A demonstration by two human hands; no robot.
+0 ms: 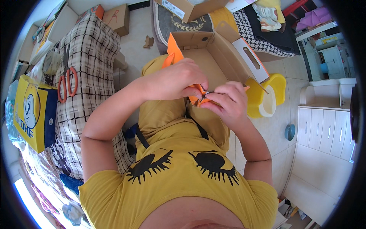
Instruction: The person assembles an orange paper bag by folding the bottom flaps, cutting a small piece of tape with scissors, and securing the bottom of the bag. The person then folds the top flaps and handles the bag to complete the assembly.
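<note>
An open cardboard box point(206, 57), brown inside and orange outside, rests on my lap and knees. My left hand point(187, 78) and my right hand point(229, 100) meet at its near edge. Both hands are closed, pinching a creased orange cardboard flap point(195, 100) between thumbs and fingers. A small dark spot shows between the fingertips; what it is I cannot tell. Another orange flap point(173, 51) stands up at the box's far left corner. On the right, a white panel point(248, 57) with an oval handle slot leans outward.
To the left, red-handled scissors point(68, 84) and a yellow-and-blue box point(34, 112) lie on a checked cloth point(91, 45). A yellow stool-like plastic object point(272, 89) stands right of my knees. Ahead sits another carton point(187, 9). Far right are white drawers point(324, 128).
</note>
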